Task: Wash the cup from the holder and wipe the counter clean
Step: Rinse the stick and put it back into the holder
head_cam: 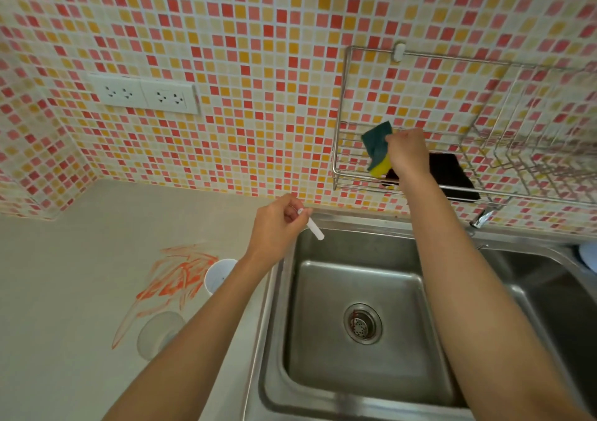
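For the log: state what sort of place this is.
Most likely a home kitchen: a steel double sink set in a counter, a mosaic-tiled wall with sockets, and a wire rack holding a sponge.

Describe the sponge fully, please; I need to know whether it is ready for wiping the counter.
The sponge has a dark green scouring layer on a yellow foam body. It looks soft and is bent where it is gripped, with the green face turned toward the camera and the yellow showing at its lower end. The right hand pinches its right edge, holding it at the wall-mounted wire rack, beside a dark cloth. Whether it rests on the rack, or is wet, cannot be told.
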The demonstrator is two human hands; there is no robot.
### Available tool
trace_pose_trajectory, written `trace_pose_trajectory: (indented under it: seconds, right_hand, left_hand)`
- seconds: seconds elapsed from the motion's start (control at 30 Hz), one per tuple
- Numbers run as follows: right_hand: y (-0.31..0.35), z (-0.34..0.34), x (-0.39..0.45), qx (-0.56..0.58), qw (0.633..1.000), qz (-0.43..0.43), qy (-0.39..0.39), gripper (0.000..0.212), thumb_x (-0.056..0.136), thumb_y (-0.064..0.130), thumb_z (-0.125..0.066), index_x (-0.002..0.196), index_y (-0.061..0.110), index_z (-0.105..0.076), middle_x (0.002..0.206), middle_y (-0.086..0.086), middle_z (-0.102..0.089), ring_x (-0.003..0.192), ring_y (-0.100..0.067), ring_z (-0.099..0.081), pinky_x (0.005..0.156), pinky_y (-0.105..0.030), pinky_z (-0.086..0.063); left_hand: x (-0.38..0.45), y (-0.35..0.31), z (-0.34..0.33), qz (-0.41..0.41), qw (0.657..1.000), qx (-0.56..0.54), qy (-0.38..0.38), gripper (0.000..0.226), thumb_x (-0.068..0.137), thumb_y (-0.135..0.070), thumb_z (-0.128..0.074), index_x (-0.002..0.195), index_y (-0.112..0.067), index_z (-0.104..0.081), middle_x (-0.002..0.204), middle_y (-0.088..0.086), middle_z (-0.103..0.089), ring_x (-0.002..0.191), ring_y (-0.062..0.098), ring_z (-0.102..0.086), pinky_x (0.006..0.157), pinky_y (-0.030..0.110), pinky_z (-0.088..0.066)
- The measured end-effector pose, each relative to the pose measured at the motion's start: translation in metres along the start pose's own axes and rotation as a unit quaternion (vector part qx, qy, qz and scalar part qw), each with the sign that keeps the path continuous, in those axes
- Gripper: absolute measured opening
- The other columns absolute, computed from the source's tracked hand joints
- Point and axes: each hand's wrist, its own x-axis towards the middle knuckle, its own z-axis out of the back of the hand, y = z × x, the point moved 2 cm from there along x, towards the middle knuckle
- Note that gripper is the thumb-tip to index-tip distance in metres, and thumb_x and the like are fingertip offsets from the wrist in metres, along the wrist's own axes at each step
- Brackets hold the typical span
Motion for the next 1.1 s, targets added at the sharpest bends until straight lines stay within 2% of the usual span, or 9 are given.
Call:
trace_pose_trajectory:
  seconds: [0.07, 0.13, 0.23, 0.47, 0.7, 0.77, 0.9, 1.0, 1.1]
  right_hand:
    - [-0.002, -0.007, 0.011, -0.066, 0.997, -0.012, 0.044, 0.023, 0.094, 0.019, -0.047, 0.115, 0.023, -0.038, 0.082, 0.001, -0.049, 0.079, -0.017, -0.053, 0.064, -0.03, -0.04]
    - [-0.004, -0.012, 0.016, -0.09, 0.992, -0.04, 0.076, 0.042, 0.093, 0.017, -0.055, 0.131, 0.007, -0.041, 0.1, -0.007, -0.056, 0.097, -0.025, -0.06, 0.072, -0.035, -0.05]
    - [-0.009, -0.018, 0.019, -0.046, 0.991, -0.08, 0.1, 0.026, 0.09, 0.01, -0.064, 0.113, -0.002, -0.056, 0.098, -0.014, -0.062, 0.091, -0.03, -0.067, 0.073, -0.041, -0.059]
    - [-0.014, -0.028, 0.019, -0.279, 0.96, 0.023, -0.002, 0.021, 0.085, 0.02, -0.071, 0.097, 0.003, -0.068, 0.097, -0.014, -0.069, 0.086, -0.03, -0.066, 0.06, -0.03, -0.046]
    - [-0.009, -0.023, 0.007, -0.31, 0.95, 0.029, -0.033, 0.021, 0.092, 0.017, -0.056, 0.103, 0.002, -0.066, 0.101, -0.016, -0.067, 0.086, -0.032, -0.065, 0.061, -0.031, -0.048]
    - [-0.005, -0.02, -0.005, -0.293, 0.946, 0.107, -0.091, 0.027, 0.094, 0.023, -0.048, 0.099, 0.003, -0.067, 0.098, -0.015, -0.067, 0.083, -0.03, -0.064, 0.06, -0.03, -0.047]
    - [-0.019, -0.03, -0.081, -0.096, 0.913, 0.341, -0.203, 0.027, 0.09, 0.015, -0.054, 0.113, 0.008, -0.065, 0.123, -0.012, -0.055, 0.113, -0.018, -0.051, 0.095, -0.02, -0.041]
    - [-0.071, -0.075, -0.159, -0.018, 0.915, 0.386, -0.114, 0.028, 0.085, 0.002, -0.058, 0.113, 0.002, -0.063, 0.123, -0.016, -0.052, 0.118, -0.021, -0.049, 0.103, -0.029, -0.04]
    - [-0.122, -0.131, -0.214, -0.058, 0.943, 0.297, 0.137, 0.051, 0.082, 0.014, -0.065, 0.13, 0.009, -0.052, 0.137, -0.01, -0.044, 0.13, -0.019, -0.041, 0.11, -0.035, -0.034]
  left_hand:
    - [0.003, 0.0, 0.0, 0.001, 1.0, -0.006, -0.001, 0.01, 0.089, -0.028, -0.066, 0.086, -0.02, -0.062, 0.072, -0.008, -0.063, 0.067, 0.005, -0.059, 0.061, 0.005, -0.046]
    - [0.006, -0.001, 0.0, 0.001, 1.0, -0.007, -0.001, 0.01, 0.089, -0.029, -0.066, 0.086, -0.02, -0.062, 0.071, -0.008, -0.063, 0.066, 0.005, -0.058, 0.06, 0.005, -0.045]
    - [0.009, -0.002, -0.002, 0.001, 1.0, -0.002, -0.002, 0.01, 0.089, -0.03, -0.066, 0.086, -0.02, -0.063, 0.071, -0.009, -0.063, 0.066, 0.005, -0.058, 0.058, 0.007, -0.045]
    - [0.011, 0.002, 0.003, 0.006, 1.0, 0.008, -0.005, 0.013, 0.089, -0.03, -0.066, 0.088, -0.018, -0.064, 0.071, -0.01, -0.061, 0.066, 0.005, -0.058, 0.06, 0.003, -0.043]
    - [0.007, 0.009, 0.018, 0.003, 1.0, 0.009, -0.012, 0.013, 0.089, -0.029, -0.066, 0.089, -0.017, -0.064, 0.071, -0.009, -0.062, 0.065, 0.005, -0.057, 0.059, 0.004, -0.043]
    - [0.003, 0.012, 0.03, 0.004, 1.0, 0.008, -0.021, 0.014, 0.089, -0.03, -0.067, 0.088, -0.016, -0.065, 0.07, -0.008, -0.062, 0.064, 0.005, -0.057, 0.059, 0.006, -0.044]
    - [-0.011, 0.032, 0.071, 0.014, 0.998, 0.018, -0.055, 0.01, 0.089, -0.028, -0.067, 0.087, -0.018, -0.065, 0.071, -0.007, -0.064, 0.064, 0.001, -0.056, 0.06, 0.007, -0.043]
    - [-0.027, 0.06, 0.103, 0.029, 0.995, 0.055, -0.073, 0.009, 0.088, -0.026, -0.068, 0.085, -0.017, -0.065, 0.07, -0.006, -0.064, 0.063, 0.002, -0.056, 0.058, 0.009, -0.041]
    - [-0.045, 0.091, 0.116, 0.065, 0.992, 0.095, -0.05, 0.007, 0.086, -0.022, -0.069, 0.083, -0.017, -0.065, 0.069, -0.004, -0.064, 0.062, 0.006, -0.057, 0.058, 0.013, -0.042]
